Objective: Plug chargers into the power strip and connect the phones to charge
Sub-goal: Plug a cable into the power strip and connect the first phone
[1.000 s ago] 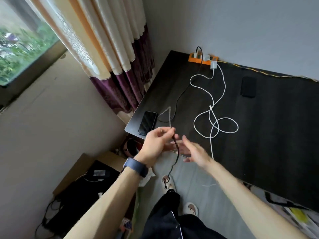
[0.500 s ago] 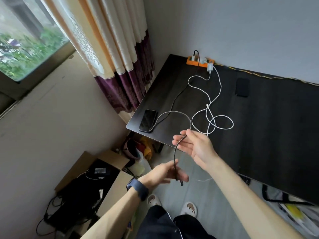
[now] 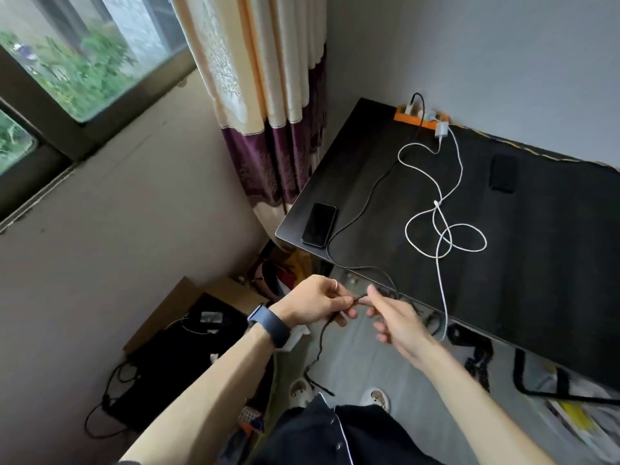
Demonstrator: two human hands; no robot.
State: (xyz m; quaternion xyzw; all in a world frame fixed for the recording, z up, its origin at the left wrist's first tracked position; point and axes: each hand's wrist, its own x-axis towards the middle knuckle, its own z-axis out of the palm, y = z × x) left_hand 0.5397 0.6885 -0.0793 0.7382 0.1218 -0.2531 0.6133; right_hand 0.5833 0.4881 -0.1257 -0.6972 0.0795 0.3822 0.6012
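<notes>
An orange power strip (image 3: 401,116) lies at the far corner of the dark table (image 3: 536,263), with a charger and a white adapter (image 3: 441,129) plugged in. A black cable (image 3: 364,209) runs from the strip across the table and off the front edge. My left hand (image 3: 313,305) grips that cable below the edge, and its loose end hangs toward the floor. My right hand (image 3: 396,318) pinches the same cable just to the right. A white cable (image 3: 444,234) lies looped on the table. One phone (image 3: 319,224) rests at the near left corner, another phone (image 3: 503,172) farther back.
A curtain (image 3: 268,95) hangs left of the table beside a window (image 3: 77,58). On the floor at the left a cardboard box (image 3: 174,317) holds a black bag and wires. Clutter sits under the table's edge. My slippers (image 3: 377,397) show below.
My left hand rose from low near the floor up to the cable beside my right hand. My right hand dropped from the table's edge to meet it. The cable's loop flattened.
</notes>
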